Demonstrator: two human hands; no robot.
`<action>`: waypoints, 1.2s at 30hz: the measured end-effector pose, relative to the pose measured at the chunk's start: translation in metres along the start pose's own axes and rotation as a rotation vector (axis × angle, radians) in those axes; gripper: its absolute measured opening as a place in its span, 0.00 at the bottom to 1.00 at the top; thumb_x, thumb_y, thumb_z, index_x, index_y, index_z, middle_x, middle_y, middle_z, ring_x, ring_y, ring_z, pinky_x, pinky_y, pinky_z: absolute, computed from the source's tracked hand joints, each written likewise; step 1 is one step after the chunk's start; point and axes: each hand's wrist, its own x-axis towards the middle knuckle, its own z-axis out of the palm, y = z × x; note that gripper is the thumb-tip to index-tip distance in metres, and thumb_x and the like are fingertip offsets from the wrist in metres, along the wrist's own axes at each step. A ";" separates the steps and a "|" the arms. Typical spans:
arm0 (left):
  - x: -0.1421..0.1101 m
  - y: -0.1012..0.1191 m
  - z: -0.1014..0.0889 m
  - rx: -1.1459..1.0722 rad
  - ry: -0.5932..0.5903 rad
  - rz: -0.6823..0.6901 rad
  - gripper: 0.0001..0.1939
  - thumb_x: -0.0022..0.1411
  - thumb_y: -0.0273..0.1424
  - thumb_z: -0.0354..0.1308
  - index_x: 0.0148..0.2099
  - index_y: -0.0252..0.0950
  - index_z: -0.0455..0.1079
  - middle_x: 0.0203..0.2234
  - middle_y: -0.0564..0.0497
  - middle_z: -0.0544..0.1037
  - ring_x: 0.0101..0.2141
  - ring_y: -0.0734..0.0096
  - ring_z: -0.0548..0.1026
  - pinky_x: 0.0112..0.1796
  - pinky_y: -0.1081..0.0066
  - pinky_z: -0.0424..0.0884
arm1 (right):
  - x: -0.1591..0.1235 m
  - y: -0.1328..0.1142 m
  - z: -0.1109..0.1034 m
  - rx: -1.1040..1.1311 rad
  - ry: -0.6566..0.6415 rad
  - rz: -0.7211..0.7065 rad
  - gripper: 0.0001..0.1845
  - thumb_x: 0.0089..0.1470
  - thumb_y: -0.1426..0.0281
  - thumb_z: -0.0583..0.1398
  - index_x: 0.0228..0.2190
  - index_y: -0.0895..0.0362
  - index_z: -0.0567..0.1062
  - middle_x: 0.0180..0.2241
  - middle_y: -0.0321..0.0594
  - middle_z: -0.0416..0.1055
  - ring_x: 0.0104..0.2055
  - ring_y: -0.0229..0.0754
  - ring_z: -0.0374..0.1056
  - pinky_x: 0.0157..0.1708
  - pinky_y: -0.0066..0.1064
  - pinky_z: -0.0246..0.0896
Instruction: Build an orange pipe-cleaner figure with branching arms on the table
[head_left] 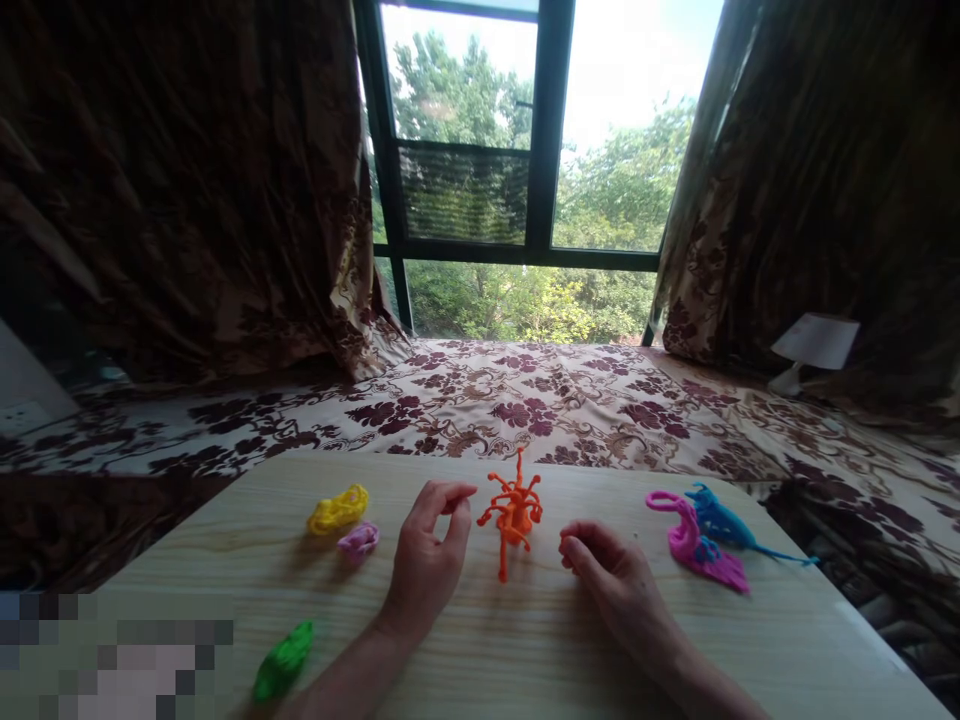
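An orange clay figure [515, 515] with several thin, knob-ended limbs stands on the light wooden table [465, 640] between my hands. My left hand [429, 550] is just left of it, thumb and index finger bent together in a loose pinch close to its limbs. To the right of the figure, my right hand [613, 572] has curled fingers with the thumb pressed near their tips. Neither hand visibly touches the figure. Whether anything small sits between the fingertips of either hand is hidden.
Yellow clay [339, 510] and lilac clay [358, 541] lie at left, green clay [283, 662] nearer. At right, a pink swan-like clay figure [690, 540] touches a blue long-tailed one [724, 520]. Behind are a flowered cloth [517, 400], a window and a white lamp [816, 341].
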 end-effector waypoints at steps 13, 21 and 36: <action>0.000 -0.001 0.001 -0.004 0.004 0.000 0.08 0.56 0.29 0.49 0.36 0.38 0.69 0.32 0.53 0.71 0.35 0.72 0.70 0.37 0.73 0.67 | -0.001 -0.001 0.002 0.007 0.029 0.009 0.14 0.49 0.60 0.58 0.32 0.58 0.72 0.26 0.37 0.69 0.28 0.37 0.64 0.29 0.27 0.61; 0.001 0.006 -0.003 -0.017 0.028 0.036 0.08 0.56 0.28 0.49 0.36 0.37 0.69 0.31 0.52 0.70 0.35 0.71 0.69 0.38 0.72 0.67 | 0.009 -0.023 0.004 0.049 0.125 0.005 0.21 0.40 0.55 0.62 0.32 0.59 0.75 0.27 0.43 0.73 0.29 0.43 0.69 0.29 0.32 0.65; 0.000 0.012 -0.008 -0.030 0.013 0.100 0.07 0.57 0.28 0.49 0.35 0.38 0.68 0.33 0.51 0.69 0.38 0.69 0.68 0.40 0.70 0.65 | 0.034 -0.043 0.022 -0.021 0.030 -0.137 0.13 0.48 0.62 0.59 0.32 0.58 0.75 0.29 0.41 0.73 0.31 0.41 0.68 0.32 0.32 0.64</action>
